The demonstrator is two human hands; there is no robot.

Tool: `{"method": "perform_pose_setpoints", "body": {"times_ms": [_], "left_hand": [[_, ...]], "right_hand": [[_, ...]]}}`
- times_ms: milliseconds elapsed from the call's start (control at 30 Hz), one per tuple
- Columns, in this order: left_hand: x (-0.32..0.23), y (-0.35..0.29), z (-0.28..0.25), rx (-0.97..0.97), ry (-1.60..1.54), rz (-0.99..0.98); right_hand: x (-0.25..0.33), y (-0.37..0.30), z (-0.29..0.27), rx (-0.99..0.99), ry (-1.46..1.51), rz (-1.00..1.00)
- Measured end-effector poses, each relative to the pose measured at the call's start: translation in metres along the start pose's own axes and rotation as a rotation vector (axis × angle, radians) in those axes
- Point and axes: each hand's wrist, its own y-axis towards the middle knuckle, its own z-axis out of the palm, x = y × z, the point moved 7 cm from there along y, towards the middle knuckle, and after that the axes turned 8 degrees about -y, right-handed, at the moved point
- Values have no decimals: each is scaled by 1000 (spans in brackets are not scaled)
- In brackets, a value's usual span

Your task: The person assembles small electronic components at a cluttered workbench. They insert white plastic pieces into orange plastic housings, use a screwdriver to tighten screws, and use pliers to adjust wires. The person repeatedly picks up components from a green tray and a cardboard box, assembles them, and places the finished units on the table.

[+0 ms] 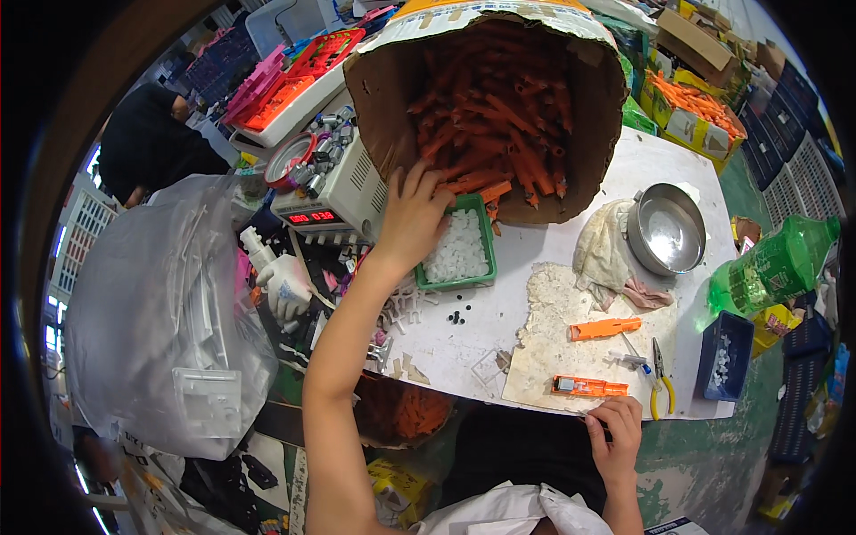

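Note:
My left hand (412, 209) reaches forward to the mouth of a large cardboard box (370, 107) full of orange plastic pieces (499, 111). Its fingers are apart, beside a green tray (481, 280) of small white plastic pieces (459, 248). My right hand (617, 437) is at the table's near edge with its fingers curled together; what they hold, if anything, is hidden. Just beyond it lies an orange half-shell with parts fitted inside (588, 386). Farther up, another orange shell (604, 329) rests beside a small screwdriver (635, 358) and yellow-handled pliers (662, 379).
A metal bowl (667, 229) stands by a rag (602, 250). On the right are a green bottle (776, 263) and a blue tray (724, 355). A power supply (343, 192) and a big plastic bag (160, 312) fill the left; a person (152, 138) is beyond.

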Motion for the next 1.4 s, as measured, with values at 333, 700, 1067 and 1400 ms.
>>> {"method": "perform_pose_setpoints", "body": {"times_ms": [333,700,1067,1400], "left_hand": [[-30,-9,-4,45,-114,56],[-30,-5,8,84,-54,68],[-203,-93,38,285,-2007,-515],[-257,-105,38,235,-2003,-381]], "right_hand": [[3,4,6,17,16,-14],[4,1,1,7,3,-24],[22,26,-35,-121,234,-25],[20,6,-58,-117,69,-132]]}}
